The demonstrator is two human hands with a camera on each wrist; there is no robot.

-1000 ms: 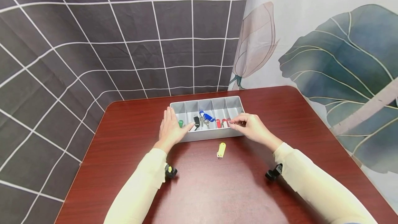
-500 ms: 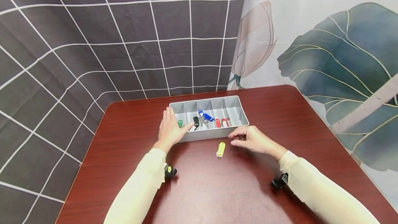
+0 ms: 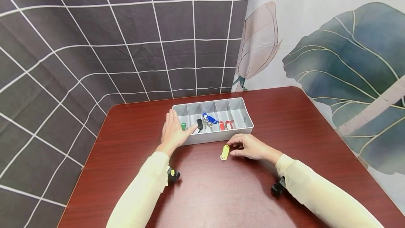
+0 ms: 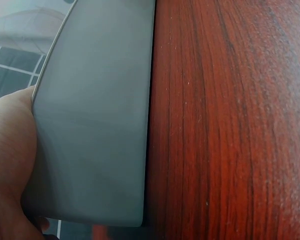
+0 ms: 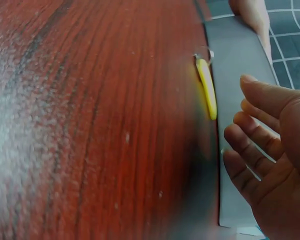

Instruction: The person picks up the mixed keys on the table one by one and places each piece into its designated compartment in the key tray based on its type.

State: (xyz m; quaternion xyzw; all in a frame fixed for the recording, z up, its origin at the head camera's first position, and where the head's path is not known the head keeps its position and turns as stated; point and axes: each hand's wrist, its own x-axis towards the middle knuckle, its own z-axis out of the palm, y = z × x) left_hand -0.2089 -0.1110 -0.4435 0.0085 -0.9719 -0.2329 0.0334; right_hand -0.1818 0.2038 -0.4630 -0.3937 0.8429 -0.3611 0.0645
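A yellow key tag [image 3: 225, 152] with a small ring lies on the table just in front of the grey divided tray [image 3: 218, 137]. My right hand [image 3: 251, 147] is at its right side, thumb and fingers apart; the right wrist view shows the loosely bent fingers [image 5: 242, 140] over the tray's front wall, a gap away from the tag. At the tray's left end my left hand [image 3: 174, 131] rests, its fingers straight along the side and its thumb over the front rim. The left wrist view shows that hand beside the tray wall [image 4: 95, 115].
Inside the tray lie a green tag [image 3: 183, 126], a black tag [image 3: 199, 124], blue tags [image 3: 212, 119] with keys and red tags [image 3: 222, 126], in separate compartments by colour. The dark red table [image 3: 202, 192] meets a gridded curtain [image 3: 177, 55] behind.
My right hand has left the tray's right part and come forward and left, down to the yellow key tag. My left hand stays at the tray's left end.
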